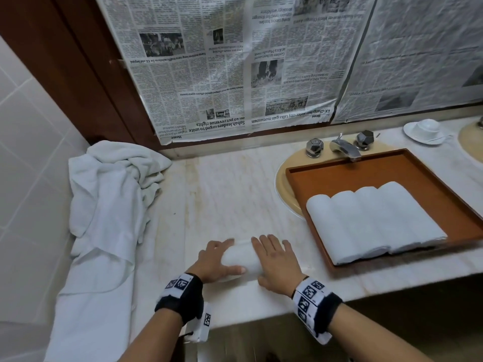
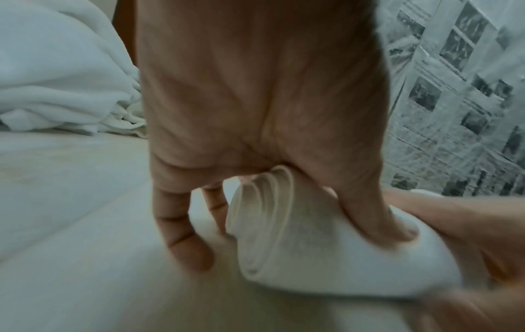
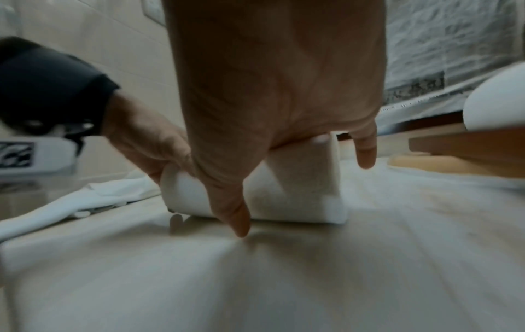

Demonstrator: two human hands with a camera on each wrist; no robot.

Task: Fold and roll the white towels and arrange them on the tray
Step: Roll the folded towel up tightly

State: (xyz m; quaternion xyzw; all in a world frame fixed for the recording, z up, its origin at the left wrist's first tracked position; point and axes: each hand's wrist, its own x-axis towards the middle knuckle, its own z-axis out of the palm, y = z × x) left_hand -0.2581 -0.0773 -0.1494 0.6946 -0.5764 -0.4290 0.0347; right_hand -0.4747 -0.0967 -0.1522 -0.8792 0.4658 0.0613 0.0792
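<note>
Hands flat on a soft white rolled towel (image 1: 241, 258) on the marble desk (image 1: 230, 194): left hand (image 1: 213, 259) and right hand (image 1: 278, 262), fingers straight.

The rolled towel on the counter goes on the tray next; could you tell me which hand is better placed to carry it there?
Probably the right hand: it rests on the roll at the end nearer the tray, which lies to the right; the left hand is farther.

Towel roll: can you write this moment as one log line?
step: rolling | both hands on roll | left hand | right hand | tray: four rolls
</note>
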